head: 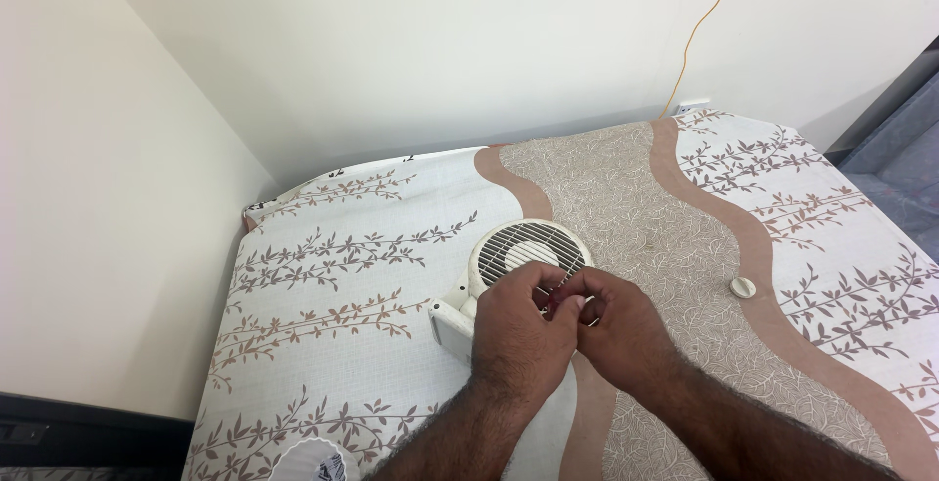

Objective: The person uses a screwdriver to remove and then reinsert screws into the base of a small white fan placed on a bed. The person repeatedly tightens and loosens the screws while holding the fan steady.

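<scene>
Pinching a small red item (556, 296) between their fingertips, the left hand (521, 329) and right hand (616, 324) meet over a white table fan (518, 256) lying on the patterned bedsheet (342, 275); a white round cap (743, 287) sits well apart.

**Soft, even room light, sharp picture**

The scene is bright and evenly lit, with no glare. The pale walls (391, 60) shade gently darker toward the corner. Only faint, soft shadows sit under the hands and beside the small fan (523, 261) on the bed (333, 275). Focus is crisp throughout; the wide lens slightly bends the bed's edges.
</scene>
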A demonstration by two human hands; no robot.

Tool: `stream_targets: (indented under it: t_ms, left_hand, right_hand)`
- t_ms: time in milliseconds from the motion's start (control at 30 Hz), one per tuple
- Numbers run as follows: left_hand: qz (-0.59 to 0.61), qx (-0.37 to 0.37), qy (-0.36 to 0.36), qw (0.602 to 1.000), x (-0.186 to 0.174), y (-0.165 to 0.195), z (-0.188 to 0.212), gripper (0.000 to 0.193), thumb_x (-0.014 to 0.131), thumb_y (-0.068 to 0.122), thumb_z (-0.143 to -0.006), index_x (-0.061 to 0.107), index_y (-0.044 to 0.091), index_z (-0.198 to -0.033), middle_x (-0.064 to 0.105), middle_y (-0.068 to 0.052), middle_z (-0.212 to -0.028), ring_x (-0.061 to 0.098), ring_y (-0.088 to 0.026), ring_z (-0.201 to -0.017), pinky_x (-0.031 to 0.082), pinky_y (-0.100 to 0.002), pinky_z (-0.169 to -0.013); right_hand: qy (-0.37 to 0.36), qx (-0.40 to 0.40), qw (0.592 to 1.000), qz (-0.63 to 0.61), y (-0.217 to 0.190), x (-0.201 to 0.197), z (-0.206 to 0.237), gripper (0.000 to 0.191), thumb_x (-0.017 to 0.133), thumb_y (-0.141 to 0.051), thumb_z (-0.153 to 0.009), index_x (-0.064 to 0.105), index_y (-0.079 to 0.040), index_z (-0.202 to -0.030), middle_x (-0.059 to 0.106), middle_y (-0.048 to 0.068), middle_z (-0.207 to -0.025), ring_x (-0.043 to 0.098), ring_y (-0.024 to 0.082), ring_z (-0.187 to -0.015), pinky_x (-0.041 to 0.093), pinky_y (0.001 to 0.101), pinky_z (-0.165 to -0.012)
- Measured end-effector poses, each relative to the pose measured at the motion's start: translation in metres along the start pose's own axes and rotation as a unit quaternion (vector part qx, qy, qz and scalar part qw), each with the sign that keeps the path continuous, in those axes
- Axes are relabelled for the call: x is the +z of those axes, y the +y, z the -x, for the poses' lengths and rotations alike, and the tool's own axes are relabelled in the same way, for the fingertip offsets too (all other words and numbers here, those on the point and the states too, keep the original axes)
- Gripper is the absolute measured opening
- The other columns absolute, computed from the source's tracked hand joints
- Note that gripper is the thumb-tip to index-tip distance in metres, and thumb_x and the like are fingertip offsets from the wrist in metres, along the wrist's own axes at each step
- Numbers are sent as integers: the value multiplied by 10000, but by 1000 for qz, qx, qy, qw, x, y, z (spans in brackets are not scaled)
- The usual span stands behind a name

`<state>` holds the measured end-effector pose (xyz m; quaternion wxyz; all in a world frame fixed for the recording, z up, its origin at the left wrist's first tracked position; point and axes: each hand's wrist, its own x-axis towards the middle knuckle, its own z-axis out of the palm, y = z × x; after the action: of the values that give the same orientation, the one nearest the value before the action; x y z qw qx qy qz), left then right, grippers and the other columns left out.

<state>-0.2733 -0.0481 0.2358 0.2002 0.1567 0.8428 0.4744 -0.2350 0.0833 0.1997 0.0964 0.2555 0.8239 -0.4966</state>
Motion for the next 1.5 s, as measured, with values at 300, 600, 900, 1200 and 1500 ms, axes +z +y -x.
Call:
stream_targets:
  t_ms: [300,600,900,1200,1500]
  left_hand:
    - [-51,-4,27,998,-6,0,0,154,711,191,-910,665,74,-999,604,-48,-1010,671,-133,-1002,563,-314,-937]
    - [-33,19,21,999,-3,-4,-1,121,642,121,-920,734,91,-992,670,-58,-1028,712,-135,-1011,588,-308,-932]
    - [-25,-20,-2,999,0,3,-1,356,732,187,-889,552,66,-1172,611,-71,-1056,672,-149,-1023,588,-334,-927]
    - [-70,-2,23,997,0,0,4,154,705,195,-919,708,84,-1025,578,-46,-1029,640,-130,-1020,549,-314,-935]
    - [-56,21,19,998,3,3,9,266,650,149,-927,641,75,-1182,576,-54,-1051,639,-138,-1023,555,-314,-935]
  right_hand:
    - [-16,29,999,11,-6,1,5,413,754,-189,-920,618,-178,-1310,785,77,-915,756,127,-836,620,304,-749]
    - [-14,18,999,29,-3,0,3,345,699,-174,-966,656,-189,-1308,798,64,-917,764,121,-840,633,272,-753]
    - [19,21,999,18,3,7,1,196,687,-150,-970,665,-100,-1158,788,70,-1011,773,121,-913,654,278,-777]
    - [24,-30,999,-5,14,7,2,423,747,-83,-889,649,-130,-1297,724,69,-1024,752,145,-917,655,289,-795]
    - [-2,33,999,0,5,5,6,220,669,-143,-998,669,-126,-1217,786,63,-960,769,136,-893,644,295,-807]
